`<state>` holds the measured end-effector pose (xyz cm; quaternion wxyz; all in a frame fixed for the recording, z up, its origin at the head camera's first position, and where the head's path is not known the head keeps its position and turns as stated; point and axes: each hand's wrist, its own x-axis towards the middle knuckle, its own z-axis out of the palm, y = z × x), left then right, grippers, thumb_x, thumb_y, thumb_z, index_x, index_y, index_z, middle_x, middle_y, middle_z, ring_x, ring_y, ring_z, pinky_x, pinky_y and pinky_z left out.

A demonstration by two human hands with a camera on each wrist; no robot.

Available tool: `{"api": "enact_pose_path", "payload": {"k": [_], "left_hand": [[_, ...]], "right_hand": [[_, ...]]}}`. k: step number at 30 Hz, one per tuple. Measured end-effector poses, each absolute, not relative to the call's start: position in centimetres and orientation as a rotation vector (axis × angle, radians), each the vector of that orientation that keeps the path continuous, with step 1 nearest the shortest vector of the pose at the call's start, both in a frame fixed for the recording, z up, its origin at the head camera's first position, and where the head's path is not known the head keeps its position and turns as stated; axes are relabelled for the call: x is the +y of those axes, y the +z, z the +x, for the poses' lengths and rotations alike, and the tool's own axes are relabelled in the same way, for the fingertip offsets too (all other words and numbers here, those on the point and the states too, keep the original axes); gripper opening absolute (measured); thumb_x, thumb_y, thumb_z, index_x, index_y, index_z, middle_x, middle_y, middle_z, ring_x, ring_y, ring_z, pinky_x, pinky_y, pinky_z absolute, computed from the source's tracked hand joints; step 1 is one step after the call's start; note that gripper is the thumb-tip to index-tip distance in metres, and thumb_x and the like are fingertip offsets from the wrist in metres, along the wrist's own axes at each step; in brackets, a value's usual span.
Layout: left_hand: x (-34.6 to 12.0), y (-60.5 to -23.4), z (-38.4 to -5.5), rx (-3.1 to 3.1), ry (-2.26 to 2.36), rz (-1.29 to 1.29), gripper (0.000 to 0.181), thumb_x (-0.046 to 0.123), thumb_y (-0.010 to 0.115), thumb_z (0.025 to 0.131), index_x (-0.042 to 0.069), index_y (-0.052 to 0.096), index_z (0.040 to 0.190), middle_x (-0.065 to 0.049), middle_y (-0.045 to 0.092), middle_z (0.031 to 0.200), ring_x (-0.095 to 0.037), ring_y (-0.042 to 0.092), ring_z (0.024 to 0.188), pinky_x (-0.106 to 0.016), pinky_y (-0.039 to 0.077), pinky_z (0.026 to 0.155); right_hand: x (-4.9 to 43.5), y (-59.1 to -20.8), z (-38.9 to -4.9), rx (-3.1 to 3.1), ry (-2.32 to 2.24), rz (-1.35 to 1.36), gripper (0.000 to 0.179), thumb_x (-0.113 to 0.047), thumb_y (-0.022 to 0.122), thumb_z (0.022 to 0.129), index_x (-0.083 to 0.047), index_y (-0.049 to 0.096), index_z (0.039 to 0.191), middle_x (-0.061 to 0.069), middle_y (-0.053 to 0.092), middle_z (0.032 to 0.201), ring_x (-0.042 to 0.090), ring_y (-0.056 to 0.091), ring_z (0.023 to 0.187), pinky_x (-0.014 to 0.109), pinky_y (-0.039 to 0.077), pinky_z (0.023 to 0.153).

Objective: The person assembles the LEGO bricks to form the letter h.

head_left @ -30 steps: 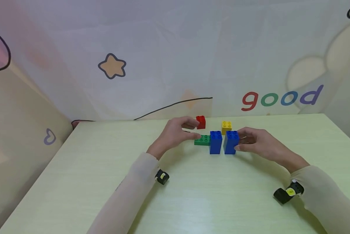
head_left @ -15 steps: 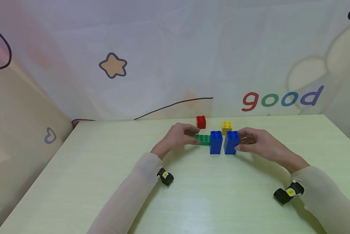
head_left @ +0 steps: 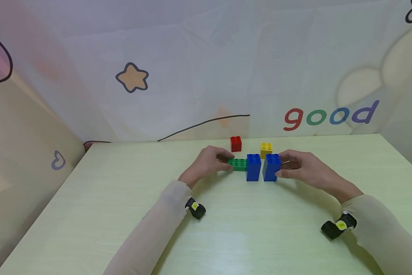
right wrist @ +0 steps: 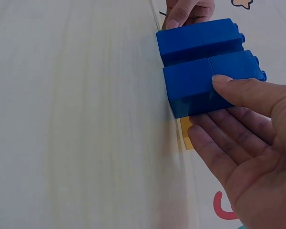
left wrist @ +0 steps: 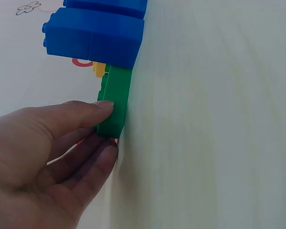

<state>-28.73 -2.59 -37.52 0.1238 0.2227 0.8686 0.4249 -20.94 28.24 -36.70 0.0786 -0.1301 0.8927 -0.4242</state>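
In the head view my left hand (head_left: pixel 207 160) pinches the left end of a flat green toy brick (head_left: pixel 238 165), thumb on its near side. The left wrist view shows the thumb on the green brick (left wrist: pixel 115 93) and the other fingers behind its end. Beside the green brick's right end stands an upright blue stack (head_left: pixel 253 168) of two bricks. A second blue stack (head_left: pixel 270 168) stands just to the right, a narrow gap between them. My right hand (head_left: pixel 305 169) holds this second stack, thumb on its near face (right wrist: pixel 193 78); the fingertips behind are partly hidden.
Behind the blue stacks is a yellow brick (head_left: pixel 266 149), partly covered. A red brick (head_left: pixel 236 144) sits farther back, close to the table's rear edge. The pale table (head_left: pixel 219 233) meets a printed backdrop (head_left: pixel 199 76) at the back.
My left hand has come down a little and its thumb has closed in on the green brick's left end. My right hand and the blue stacks have stayed in place.
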Motion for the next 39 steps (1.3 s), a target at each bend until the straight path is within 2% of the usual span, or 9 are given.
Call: {"api": "enact_pose_path", "payload": {"k": [11, 17, 26, 33, 39], "left_hand": [[-3.3, -37.0, -29.0, 2.566, 1.423, 0.662, 0.034, 0.007, 0.08, 0.095, 0.007, 0.076, 0.129, -0.008, 0.075, 0.124, -0.023, 0.072, 0.112, -0.032, 0.057, 0.096], [-3.1, -35.8, -28.6, 2.62, 1.565, 0.704, 0.035, 0.01, 0.081, 0.096, 0.006, 0.075, 0.13, -0.01, 0.075, 0.123, -0.023, 0.074, 0.109, -0.03, 0.06, 0.089], [-2.4, -34.1, -27.4, 2.561, 1.693, 0.779, 0.036, 0.012, 0.079, 0.098, 0.005, 0.074, 0.133, -0.008, 0.075, 0.123, -0.02, 0.074, 0.108, -0.029, 0.061, 0.086], [-1.1, -33.6, -26.1, 2.475, 1.75, 0.898, 0.034, 0.006, 0.079, 0.097, 0.0, 0.074, 0.13, -0.011, 0.075, 0.12, -0.024, 0.074, 0.105, -0.025, 0.06, 0.088], [-0.2, -33.8, -25.3, 2.489, 1.684, 0.957, 0.033, 0.008, 0.08, 0.097, 0.003, 0.075, 0.129, -0.009, 0.073, 0.125, -0.018, 0.073, 0.104, -0.022, 0.059, 0.089]], "right_hand": [[28.1, -36.5, -20.9, 2.671, -1.259, -0.385, 0.049, -0.017, 0.074, 0.102, 0.002, 0.056, 0.145, 0.022, 0.063, 0.138, 0.043, 0.063, 0.128, 0.054, 0.055, 0.103], [28.1, -36.4, -20.9, 2.675, -1.24, -0.377, 0.051, -0.018, 0.073, 0.103, 0.002, 0.055, 0.146, 0.023, 0.062, 0.14, 0.044, 0.061, 0.129, 0.055, 0.054, 0.103], [28.1, -36.3, -20.9, 2.664, -1.25, -0.381, 0.049, -0.017, 0.073, 0.103, 0.002, 0.056, 0.145, 0.023, 0.063, 0.139, 0.044, 0.062, 0.129, 0.055, 0.054, 0.103], [28.2, -36.4, -21.0, 2.661, -1.257, -0.387, 0.05, -0.017, 0.072, 0.103, 0.002, 0.055, 0.146, 0.022, 0.063, 0.138, 0.043, 0.062, 0.128, 0.055, 0.055, 0.103], [28.4, -36.6, -21.0, 2.651, -1.273, -0.404, 0.05, -0.018, 0.072, 0.104, 0.001, 0.055, 0.147, 0.021, 0.064, 0.138, 0.043, 0.062, 0.129, 0.055, 0.054, 0.104]]}}
